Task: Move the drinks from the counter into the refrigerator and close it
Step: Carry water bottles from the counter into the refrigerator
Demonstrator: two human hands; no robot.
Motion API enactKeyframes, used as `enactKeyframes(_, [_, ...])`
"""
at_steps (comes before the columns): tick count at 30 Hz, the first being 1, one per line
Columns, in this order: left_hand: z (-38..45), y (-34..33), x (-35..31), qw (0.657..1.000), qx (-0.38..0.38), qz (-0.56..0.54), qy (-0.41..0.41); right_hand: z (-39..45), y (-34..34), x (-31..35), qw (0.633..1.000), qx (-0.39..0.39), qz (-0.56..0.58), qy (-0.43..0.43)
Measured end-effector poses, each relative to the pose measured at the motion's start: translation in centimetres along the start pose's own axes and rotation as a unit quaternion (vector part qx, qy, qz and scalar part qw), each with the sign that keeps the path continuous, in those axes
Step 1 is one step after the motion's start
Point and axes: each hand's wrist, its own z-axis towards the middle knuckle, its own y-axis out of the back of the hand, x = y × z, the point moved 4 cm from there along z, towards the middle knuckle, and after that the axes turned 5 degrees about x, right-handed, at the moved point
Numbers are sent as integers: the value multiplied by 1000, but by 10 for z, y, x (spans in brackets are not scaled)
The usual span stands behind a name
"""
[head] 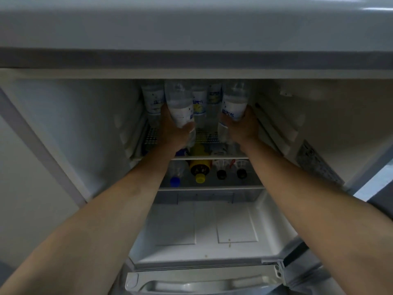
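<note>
Here each hand, left hand point(174, 126) and right hand point(240, 126), has fingers wrapped round a water bottle point(180, 107), standing it on the wire shelf point(204, 137) beside others.

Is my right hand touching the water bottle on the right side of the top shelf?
Touching. The head view shows the right hand wrapped around the lower part of the right water bottle, fingers curled against its label, with no gap between them.

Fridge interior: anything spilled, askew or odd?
Small brownish specks dot the bare white floor of the fridge, like crumbs or drips. Otherwise nothing stands out; bottles on both shelves look orderly.
</note>
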Motion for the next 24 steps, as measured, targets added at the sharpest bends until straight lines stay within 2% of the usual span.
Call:
enactKeyframes(8, [-8, -6, -1, 1000, 6, -6, -21, 48, 6, -11, 999, -38, -9, -17])
enactKeyframes(15, [-7, -8, 2, 999, -2, 20, -38, 88, 12, -20, 994, -68, -32, -76])
enactKeyframes(20, [-7, -8, 4, 999, 5, 4, -47, 97, 13, -19, 988, -131, -43, -66])
enactKeyframes(24, [-9, -8, 5, 999, 9, 5, -50, 94, 14, -13, 989, -130, -43, -61])
